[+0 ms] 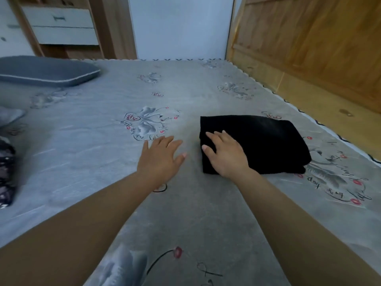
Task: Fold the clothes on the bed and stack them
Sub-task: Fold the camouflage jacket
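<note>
Bed (103, 141): black garment (268, 141) lies folded, right hand (224, 155) flat on it, left hand (160, 157) spread, empty; patterned clothes (6, 172) left unfolded.

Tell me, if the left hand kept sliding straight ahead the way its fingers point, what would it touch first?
Probably only the bedsheet. The left hand points ahead and slightly right, past the flower print, and the folded black garment lies off to its right. Depth is hard to judge.
</note>
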